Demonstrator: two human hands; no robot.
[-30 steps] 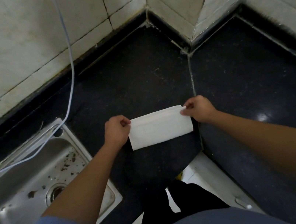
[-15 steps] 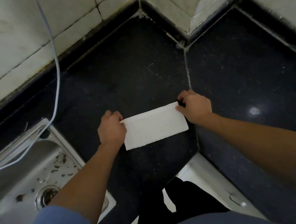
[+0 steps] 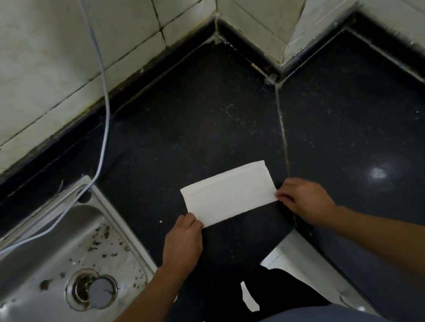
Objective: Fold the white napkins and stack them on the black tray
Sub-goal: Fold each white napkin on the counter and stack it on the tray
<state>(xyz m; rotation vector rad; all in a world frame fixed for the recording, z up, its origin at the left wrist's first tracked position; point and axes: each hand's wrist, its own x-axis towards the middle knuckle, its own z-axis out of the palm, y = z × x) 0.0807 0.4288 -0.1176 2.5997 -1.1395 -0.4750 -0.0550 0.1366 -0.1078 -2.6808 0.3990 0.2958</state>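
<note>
A white napkin (image 3: 229, 193), folded into a long rectangle, lies flat on the black counter (image 3: 200, 123). My left hand (image 3: 183, 239) pinches its near left corner. My right hand (image 3: 303, 199) pinches its near right corner. Both hands sit at the napkin's near edge, fingers curled. No black tray is in view.
A steel sink (image 3: 44, 285) with dirt specks and a drain lies at the left, close to my left arm. A pale cable (image 3: 104, 116) hangs from the wall down onto the sink rim. Tiled walls (image 3: 50, 61) close the back; the counter's front edge is near my body.
Both hands have slid from the napkin's far corners to its near corners. The napkin now lies flat on the counter.
</note>
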